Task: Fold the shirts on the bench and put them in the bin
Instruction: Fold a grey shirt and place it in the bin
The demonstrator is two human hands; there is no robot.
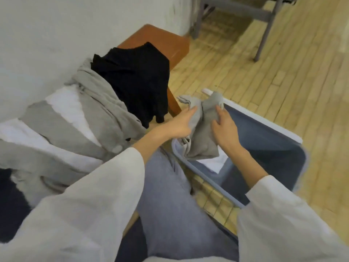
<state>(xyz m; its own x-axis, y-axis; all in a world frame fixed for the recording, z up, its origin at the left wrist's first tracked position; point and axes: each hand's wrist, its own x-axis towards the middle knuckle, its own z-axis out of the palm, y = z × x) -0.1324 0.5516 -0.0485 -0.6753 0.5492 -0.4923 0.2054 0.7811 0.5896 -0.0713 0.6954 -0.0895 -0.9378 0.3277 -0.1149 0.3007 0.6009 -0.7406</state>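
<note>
Hands grip one folded gray shirt (202, 135) just above the bin (268, 140). The left hand (177, 123) and right hand (225, 129) each clamp a side, probably so the folds hold going in. One white piece (213, 163) lies inside. The bench (162, 38) carries one black shirt (136, 78) and an uncountable gray-and-white heap (79, 118).

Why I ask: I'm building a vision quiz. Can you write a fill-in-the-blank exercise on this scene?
1. The shirt gripped by the left hand and right hand is ____.
2. The far shirt on the bench is ____.
3. The cloth already in the bin is ____.
4. The bin stands on a ____ floor.

Missing words: grey; black; white; wooden.
</note>
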